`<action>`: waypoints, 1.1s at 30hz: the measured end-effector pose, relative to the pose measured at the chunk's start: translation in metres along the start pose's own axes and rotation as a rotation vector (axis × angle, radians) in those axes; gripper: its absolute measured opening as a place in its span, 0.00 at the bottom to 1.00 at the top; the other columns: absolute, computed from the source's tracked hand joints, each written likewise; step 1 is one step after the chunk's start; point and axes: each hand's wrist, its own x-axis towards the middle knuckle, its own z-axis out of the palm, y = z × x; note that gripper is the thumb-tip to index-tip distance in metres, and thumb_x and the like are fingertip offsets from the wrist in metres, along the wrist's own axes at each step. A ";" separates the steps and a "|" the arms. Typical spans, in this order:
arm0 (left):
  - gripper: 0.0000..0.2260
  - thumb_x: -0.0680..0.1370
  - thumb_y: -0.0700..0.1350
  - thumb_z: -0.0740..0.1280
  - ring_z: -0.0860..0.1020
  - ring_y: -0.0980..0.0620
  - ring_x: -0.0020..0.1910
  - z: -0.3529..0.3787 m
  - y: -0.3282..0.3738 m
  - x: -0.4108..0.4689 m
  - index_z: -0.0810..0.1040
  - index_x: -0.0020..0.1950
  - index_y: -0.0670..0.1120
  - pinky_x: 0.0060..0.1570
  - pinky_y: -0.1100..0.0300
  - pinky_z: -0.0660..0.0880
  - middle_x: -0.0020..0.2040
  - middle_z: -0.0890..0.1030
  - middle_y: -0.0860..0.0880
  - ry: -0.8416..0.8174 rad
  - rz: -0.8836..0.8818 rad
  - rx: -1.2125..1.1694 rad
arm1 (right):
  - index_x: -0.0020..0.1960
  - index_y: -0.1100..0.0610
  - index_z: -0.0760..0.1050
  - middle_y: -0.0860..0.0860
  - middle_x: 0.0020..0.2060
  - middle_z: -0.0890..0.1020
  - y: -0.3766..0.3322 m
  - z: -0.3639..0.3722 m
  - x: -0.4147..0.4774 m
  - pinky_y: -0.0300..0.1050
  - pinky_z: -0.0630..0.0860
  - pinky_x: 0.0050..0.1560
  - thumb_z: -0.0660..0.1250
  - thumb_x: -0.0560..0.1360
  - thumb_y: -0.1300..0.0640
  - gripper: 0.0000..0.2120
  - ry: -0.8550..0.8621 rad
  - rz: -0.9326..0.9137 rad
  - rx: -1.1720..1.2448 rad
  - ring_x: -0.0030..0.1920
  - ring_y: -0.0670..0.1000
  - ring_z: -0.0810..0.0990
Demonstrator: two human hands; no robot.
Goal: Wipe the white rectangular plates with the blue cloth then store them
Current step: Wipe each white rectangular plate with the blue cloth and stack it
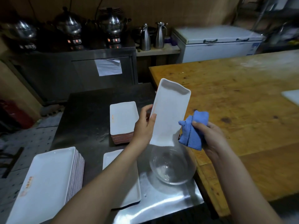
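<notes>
The left hand [144, 126] pinches the white plate's [169, 113] edge; the right hand [208, 136] grips the blue cloth [192, 130]. Rub every corner.

Restaurant kitchen, steel prep table [161, 206], plate stacks [48, 180], chest freezer [216, 44], steel pots [113, 21]

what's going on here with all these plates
A person is partway through wiping plates. Their left hand grips a white rectangular plate, raised and tilted above a glass bowl on the steel table. Their right hand holds a folded blue cloth right beside the plate's right edge. More white plates sit in a far stack, a near-left stack and a low pile under the left forearm.
</notes>
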 end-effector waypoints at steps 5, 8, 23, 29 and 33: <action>0.15 0.82 0.47 0.56 0.74 0.56 0.52 0.003 0.011 -0.001 0.63 0.68 0.49 0.48 0.64 0.74 0.56 0.71 0.56 0.041 0.021 0.017 | 0.54 0.63 0.77 0.58 0.46 0.82 0.000 -0.005 0.001 0.50 0.79 0.46 0.66 0.76 0.63 0.08 -0.016 0.005 0.023 0.43 0.55 0.81; 0.14 0.82 0.47 0.57 0.74 0.56 0.51 0.006 0.013 -0.001 0.65 0.68 0.49 0.50 0.61 0.73 0.55 0.72 0.57 0.034 0.068 0.067 | 0.53 0.62 0.78 0.58 0.46 0.83 0.002 -0.008 0.001 0.50 0.79 0.46 0.67 0.75 0.62 0.08 -0.023 0.014 0.023 0.44 0.55 0.82; 0.15 0.82 0.49 0.57 0.77 0.46 0.55 0.006 -0.007 -0.005 0.62 0.68 0.50 0.52 0.49 0.78 0.63 0.75 0.46 0.045 -0.425 -0.232 | 0.55 0.60 0.77 0.55 0.45 0.84 -0.004 -0.005 -0.012 0.49 0.80 0.43 0.65 0.77 0.59 0.09 -0.099 0.000 -0.007 0.43 0.52 0.83; 0.14 0.83 0.43 0.54 0.80 0.47 0.43 -0.018 -0.012 -0.016 0.70 0.67 0.42 0.43 0.57 0.76 0.51 0.78 0.44 0.153 -0.579 -0.504 | 0.51 0.62 0.77 0.58 0.44 0.82 -0.020 0.042 -0.026 0.47 0.78 0.48 0.65 0.75 0.63 0.06 -0.469 0.052 -0.142 0.44 0.54 0.80; 0.10 0.82 0.44 0.56 0.78 0.53 0.29 -0.043 -0.014 -0.031 0.74 0.47 0.42 0.29 0.63 0.75 0.38 0.75 0.44 0.239 -0.639 -0.662 | 0.53 0.63 0.77 0.58 0.45 0.83 -0.005 0.089 -0.038 0.47 0.80 0.49 0.68 0.74 0.64 0.08 -0.584 0.043 -0.350 0.44 0.54 0.82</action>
